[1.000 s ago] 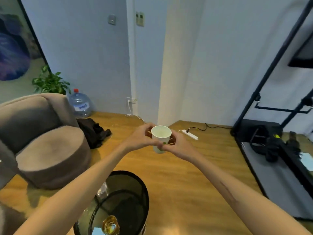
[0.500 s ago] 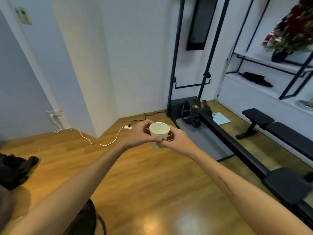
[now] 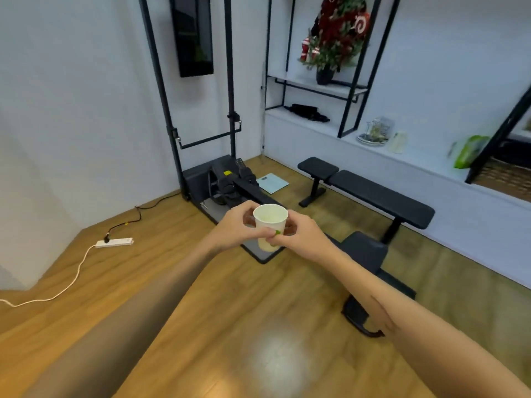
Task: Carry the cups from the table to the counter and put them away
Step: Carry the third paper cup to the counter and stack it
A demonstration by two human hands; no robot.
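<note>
I hold a white paper cup [image 3: 270, 222] with a small green mark upright in front of me, above the wooden floor. My left hand [image 3: 234, 228] wraps its left side and my right hand [image 3: 301, 234] grips its right side, fingers meeting at the front. The cup's inside looks pale and its bottom is hidden by my fingers. A long white counter [image 3: 402, 165] runs along the right wall, ahead and to the right.
A black weight bench [image 3: 370, 193] stands before the counter. A rowing machine [image 3: 230, 182] and black frame stand against the far wall. A power strip [image 3: 115, 242] with cord lies on the floor at left. On the counter sit a glass dish [image 3: 373, 133], a green bag [image 3: 468, 152] and a flower pot [image 3: 324, 76].
My view has swung to the right, from the sofa and bin past the wall corner to the bench and counter. Both hands have kept the cup in the same grip.
</note>
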